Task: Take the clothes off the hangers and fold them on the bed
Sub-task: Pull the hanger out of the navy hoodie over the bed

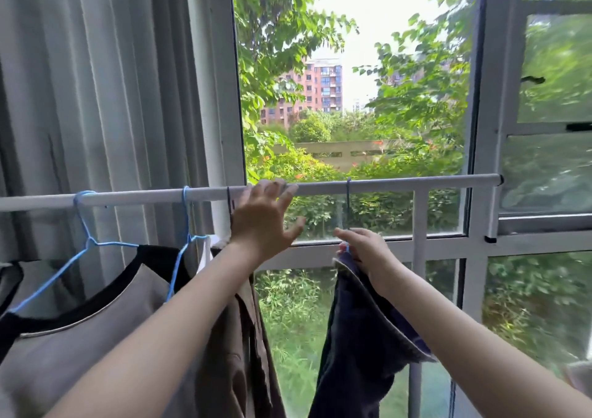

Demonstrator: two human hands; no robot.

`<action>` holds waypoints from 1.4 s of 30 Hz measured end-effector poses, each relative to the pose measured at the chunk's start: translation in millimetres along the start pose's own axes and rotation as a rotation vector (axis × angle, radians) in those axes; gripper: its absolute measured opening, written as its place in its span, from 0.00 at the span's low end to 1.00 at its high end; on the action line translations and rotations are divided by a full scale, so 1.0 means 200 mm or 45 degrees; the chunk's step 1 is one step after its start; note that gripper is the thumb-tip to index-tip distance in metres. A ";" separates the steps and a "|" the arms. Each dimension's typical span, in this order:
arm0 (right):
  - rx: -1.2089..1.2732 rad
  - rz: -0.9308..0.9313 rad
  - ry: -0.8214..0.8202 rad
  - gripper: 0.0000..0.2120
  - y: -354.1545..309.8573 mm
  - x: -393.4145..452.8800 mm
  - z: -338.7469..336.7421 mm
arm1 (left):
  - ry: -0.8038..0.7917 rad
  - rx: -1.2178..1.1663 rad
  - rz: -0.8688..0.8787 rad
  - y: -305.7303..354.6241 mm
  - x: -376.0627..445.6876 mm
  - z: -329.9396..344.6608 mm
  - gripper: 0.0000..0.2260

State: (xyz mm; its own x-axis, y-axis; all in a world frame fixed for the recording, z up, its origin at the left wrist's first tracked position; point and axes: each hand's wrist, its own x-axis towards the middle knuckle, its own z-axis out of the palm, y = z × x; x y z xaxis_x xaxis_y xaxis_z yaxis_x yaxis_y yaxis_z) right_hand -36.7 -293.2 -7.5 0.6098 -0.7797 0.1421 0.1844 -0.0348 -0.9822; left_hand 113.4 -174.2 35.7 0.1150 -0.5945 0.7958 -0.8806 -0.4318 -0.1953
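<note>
Head view — right hand (365, 251) on navy garment (358, 328) hem

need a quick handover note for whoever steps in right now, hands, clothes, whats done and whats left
Left hand: open, fingers spread, fingertips at the white rail, holding nothing.
Right hand: grip pinched on the top of the dark navy garment, just under its hanger hook, which is on the rail.
Also hanging on the rail: a grey top with black trim on a blue hanger, a second blue hanger, and a brown garment behind the left forearm.
Done: nothing visibly off the rail. The bed is out of view.
Left: unhook the navy piece, then the rest, and fold all on the bed.
</note>
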 end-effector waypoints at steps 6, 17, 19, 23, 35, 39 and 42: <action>-0.175 -0.297 0.035 0.08 -0.15 0.04 -0.04 | 0.007 0.017 0.033 -0.01 0.02 0.00 0.30; -0.203 -0.246 0.053 0.07 -0.25 -0.15 -0.09 | 0.020 -0.086 0.030 -0.01 0.02 0.02 0.31; -0.199 -0.213 0.066 0.05 -0.22 -0.21 -0.11 | 0.000 -0.121 0.031 -0.02 0.02 0.01 0.33; -0.287 -0.141 0.129 0.06 -0.18 -0.38 -0.18 | 0.007 -0.343 -0.035 0.02 0.00 -0.02 0.33; -0.740 0.018 0.516 0.09 -0.16 -1.13 -0.46 | -0.233 -0.898 0.566 0.70 -0.24 -0.26 0.16; -0.801 0.002 0.690 0.10 -0.26 -1.49 -0.58 | -0.309 -1.000 0.682 1.01 -0.34 -0.42 0.16; -0.838 -0.001 0.825 0.12 -0.36 -1.77 -0.68 | -0.332 -1.073 0.776 1.26 -0.47 -0.59 0.19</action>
State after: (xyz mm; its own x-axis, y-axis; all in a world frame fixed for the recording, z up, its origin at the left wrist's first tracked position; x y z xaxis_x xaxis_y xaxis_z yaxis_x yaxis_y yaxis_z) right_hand -370.6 -99.4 -3.7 0.0228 -0.9702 0.2413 -0.4115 -0.2290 -0.8822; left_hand -173.3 -148.3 -20.4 -0.4443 -0.7213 0.5313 -0.8446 0.5350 0.0201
